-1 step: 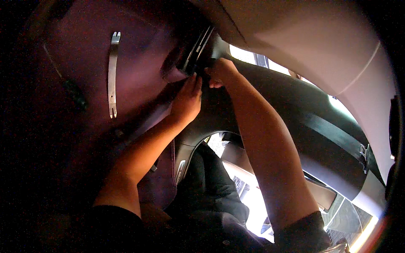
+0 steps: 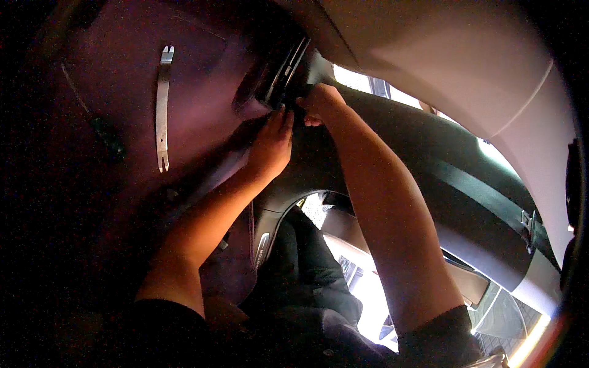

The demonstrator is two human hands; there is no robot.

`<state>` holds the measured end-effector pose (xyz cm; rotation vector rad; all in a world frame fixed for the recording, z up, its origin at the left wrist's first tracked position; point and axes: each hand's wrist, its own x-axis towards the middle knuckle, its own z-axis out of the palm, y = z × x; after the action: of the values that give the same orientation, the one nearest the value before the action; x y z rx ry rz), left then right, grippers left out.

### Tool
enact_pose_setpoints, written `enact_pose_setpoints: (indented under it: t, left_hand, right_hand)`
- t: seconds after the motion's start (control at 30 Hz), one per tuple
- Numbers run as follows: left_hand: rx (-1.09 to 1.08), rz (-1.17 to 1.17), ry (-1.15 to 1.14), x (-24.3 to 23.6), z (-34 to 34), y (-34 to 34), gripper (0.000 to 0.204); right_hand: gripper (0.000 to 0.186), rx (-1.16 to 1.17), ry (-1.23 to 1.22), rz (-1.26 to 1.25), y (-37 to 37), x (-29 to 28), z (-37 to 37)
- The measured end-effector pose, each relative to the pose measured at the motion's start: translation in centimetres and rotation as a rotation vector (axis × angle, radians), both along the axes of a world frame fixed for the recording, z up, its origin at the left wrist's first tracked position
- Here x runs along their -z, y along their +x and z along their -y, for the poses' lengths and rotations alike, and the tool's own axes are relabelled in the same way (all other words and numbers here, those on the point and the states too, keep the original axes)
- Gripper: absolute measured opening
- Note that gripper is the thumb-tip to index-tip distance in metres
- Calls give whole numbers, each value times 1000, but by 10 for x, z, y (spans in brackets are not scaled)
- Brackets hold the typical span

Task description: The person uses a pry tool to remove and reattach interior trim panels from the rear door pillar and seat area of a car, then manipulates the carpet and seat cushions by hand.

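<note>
Inside a car, the left hand (image 2: pixel 273 144) reaches to the lower end of a black slotted rail (image 2: pixel 288 69), in the far middle of the scene. Its fingers are stretched nearly straight and lie close together; I cannot tell if they have hold of something. The right hand (image 2: pixel 322 104) is just beside it, on the right, with the fingers curled and partly closed. Its fingertips are in shadow, so whether it grips something cannot be told. Under both hands there is a dark trim panel (image 2: pixel 316 162).

On the left, well apart from the hands, a metal pry bar (image 2: pixel 162 110) with forked ends lies on the purple carpet (image 2: pixel 202 67). Farther left is a dark object (image 2: pixel 109 138), too dim to name. A sill plate (image 2: pixel 262 245) is nearer, beside the person's dark trousers (image 2: pixel 307 264).
</note>
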<state>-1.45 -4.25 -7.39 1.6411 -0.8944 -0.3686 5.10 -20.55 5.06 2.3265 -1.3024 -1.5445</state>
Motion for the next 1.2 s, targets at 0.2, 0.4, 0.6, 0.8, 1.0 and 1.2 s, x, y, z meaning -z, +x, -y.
enact_pose_setpoints:
  t: [0.2, 0.4, 0.6, 0.8, 1.0, 1.2]
  left_hand:
    - [-11, -63, 21, -2, 6, 1, 46]
    - [64, -218, 132, -16, 2, 16, 35]
    - [-26, -172, 58, -5, 15, 2, 36]
    - [94, -248, 127, -6, 6, 23, 44]
    - [145, -110, -122, -2, -32, 6, 52]
    - [204, -116, 0, 5, -64, 12, 58]
  right_hand:
    - [31, -24, -148, 36, -1, -4, -11]
    - [36, 35, -11, 171, 2, -8, 2]
    - [36, -6, 28, 475, 3, 27, 67]
    - [35, -154, -262, 341, -2, 72, 30]
    - [37, -363, -48, 110, -14, 26, 74]
    - [34, -955, 193, -107, -16, 13, -12]
